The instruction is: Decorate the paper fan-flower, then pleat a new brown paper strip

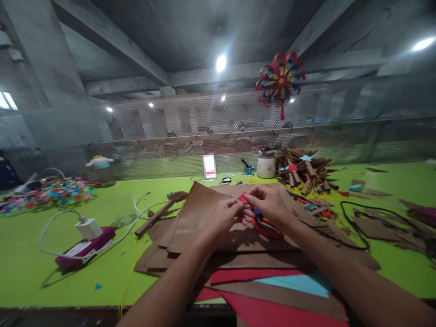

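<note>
A small piece of red paper (242, 198) is held between the fingertips of both my hands, above a stack of brown paper (200, 218). My left hand (226, 217) pinches it from the left, with the lower fingers partly curled beneath. From the right, the thumb and index finger of my right hand (267, 203) close on the same piece. Its exact shape is mostly covered by the fingers. Just below my right hand, scissors with red-orange handles (269, 231) rest on the brown paper, their blades largely hidden. Red paper (259, 306) and light blue paper (298, 285) stick out under the stack.
A purple power strip (111, 234) with a white charger (88, 228) lies left, near a heap of paper stars (64, 193). Brown paper rolls (308, 175) pile up back right, beside a jar (266, 164). A lit phone (209, 164) stands behind. A black cable (354, 247) loops right.
</note>
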Demonstrator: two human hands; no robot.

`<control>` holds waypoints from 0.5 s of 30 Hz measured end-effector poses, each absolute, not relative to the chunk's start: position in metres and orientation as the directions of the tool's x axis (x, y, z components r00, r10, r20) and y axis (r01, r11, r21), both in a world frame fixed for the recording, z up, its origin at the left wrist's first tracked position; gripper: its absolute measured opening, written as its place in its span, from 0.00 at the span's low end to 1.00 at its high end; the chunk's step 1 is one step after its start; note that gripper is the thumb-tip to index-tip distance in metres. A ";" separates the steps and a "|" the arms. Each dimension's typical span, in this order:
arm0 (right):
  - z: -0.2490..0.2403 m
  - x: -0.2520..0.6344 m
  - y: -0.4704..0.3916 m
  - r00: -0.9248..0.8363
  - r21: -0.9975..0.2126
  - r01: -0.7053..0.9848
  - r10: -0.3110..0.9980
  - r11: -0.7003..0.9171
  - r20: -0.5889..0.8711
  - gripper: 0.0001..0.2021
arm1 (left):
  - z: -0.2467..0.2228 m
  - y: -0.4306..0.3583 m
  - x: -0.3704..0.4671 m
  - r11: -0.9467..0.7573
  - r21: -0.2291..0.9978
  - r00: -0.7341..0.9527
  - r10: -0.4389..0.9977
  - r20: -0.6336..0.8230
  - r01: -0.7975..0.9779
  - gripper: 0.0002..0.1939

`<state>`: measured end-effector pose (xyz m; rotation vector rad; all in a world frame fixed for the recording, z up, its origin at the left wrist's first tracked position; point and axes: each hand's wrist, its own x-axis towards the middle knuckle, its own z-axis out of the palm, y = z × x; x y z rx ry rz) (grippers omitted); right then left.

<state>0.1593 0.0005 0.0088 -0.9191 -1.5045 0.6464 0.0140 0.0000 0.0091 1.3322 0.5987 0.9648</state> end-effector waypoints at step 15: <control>0.000 0.157 0.004 0.050 -0.740 0.356 0.780 0.570 0.624 0.09 | 0.007 0.000 0.015 -0.061 0.980 0.447 0.883 0.141 -0.189 0.16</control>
